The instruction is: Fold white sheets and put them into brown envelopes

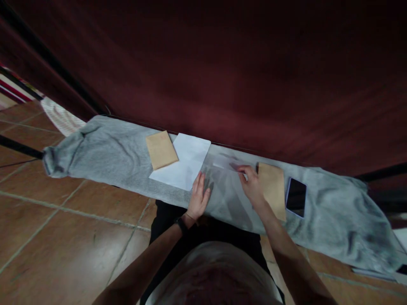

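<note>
Grey-draped desk (108,148); landmark, white paper (189,159). Left hand (199,199), open, lies along its right edge, as if steadying it; farther right, right hand (253,186) pinches a thin strip (224,162) — possibly clear film — by its end. Brown packet (161,149) overlaps its left side.

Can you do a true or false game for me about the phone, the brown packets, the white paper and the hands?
1. The phone is to the right of both brown packets. True.
2. The left packet doesn't touch the white paper. False: it lies partly on it.
3. The left hand is on the phone. False: it's by the white paper.
4. There's a black band on the left wrist. True.
5. The cloth is bright yellow. False: the cloth is grey.
</note>
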Demonstrator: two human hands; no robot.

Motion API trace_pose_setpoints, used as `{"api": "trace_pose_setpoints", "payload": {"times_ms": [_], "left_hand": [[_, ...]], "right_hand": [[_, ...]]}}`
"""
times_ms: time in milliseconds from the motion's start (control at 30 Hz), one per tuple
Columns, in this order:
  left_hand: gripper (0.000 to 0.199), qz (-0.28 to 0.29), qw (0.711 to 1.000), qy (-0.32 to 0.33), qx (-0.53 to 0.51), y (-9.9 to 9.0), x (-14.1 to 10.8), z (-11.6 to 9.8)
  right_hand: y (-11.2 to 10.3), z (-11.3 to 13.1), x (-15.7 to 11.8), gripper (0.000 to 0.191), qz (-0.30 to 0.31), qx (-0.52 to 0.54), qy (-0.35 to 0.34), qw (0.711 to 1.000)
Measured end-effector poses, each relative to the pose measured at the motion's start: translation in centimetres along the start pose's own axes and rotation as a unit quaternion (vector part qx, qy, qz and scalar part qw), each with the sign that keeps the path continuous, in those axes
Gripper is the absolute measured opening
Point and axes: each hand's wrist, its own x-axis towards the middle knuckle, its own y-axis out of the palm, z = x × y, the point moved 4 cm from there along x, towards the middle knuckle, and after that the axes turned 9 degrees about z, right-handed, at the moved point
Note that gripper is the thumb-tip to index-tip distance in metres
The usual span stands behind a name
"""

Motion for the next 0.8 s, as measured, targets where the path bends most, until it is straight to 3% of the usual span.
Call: {"api": "trace_pose_setpoints", "payload": {"times_ms": [67, 167, 333, 467, 633, 800], "left_hand": [[0.061, -0.014, 1.000, -0.006, -0.013, -0.1, -0.3, -0.1], [0.056, 0.014, 1.000, 0.022, 0.004, 0.4, -0.4, -0.8], [0.049, 0.163, 0.977, 0.092, 0.097, 3.0, 0.4, -2.9], [0.051, 0.229, 0.953, 0.074, 0.184, 5.2, 1.0, -3.7], [0.052, 0.229, 0.945, 0.047, 0.228, 6.6, 1.9, -3.7], [0.059, 0.223, 0.952, 0.037, 0.206, 7.9, 3.1, -3.7]], "right_hand": [[1.1, 0.6, -2.0, 0.022, 0.026, -0.021, -0.019, 0.999], [3.4, 0.4, -5.4, 0.027, 0.063, -0.055, -0.024, 0.996], [5.2, -0.7, -8.7, 0.030, 0.053, -0.065, -0.013, 0.996], [4.9, -0.8, -9.4, 0.031, 0.054, -0.074, 0.014, 0.996], [4.8, -0.2, -9.1, 0.032, 0.087, -0.083, 0.043, 0.992], [6.6, 0.5, -6.1, 0.048, 0.074, -0.068, 0.063, 0.993]]}}
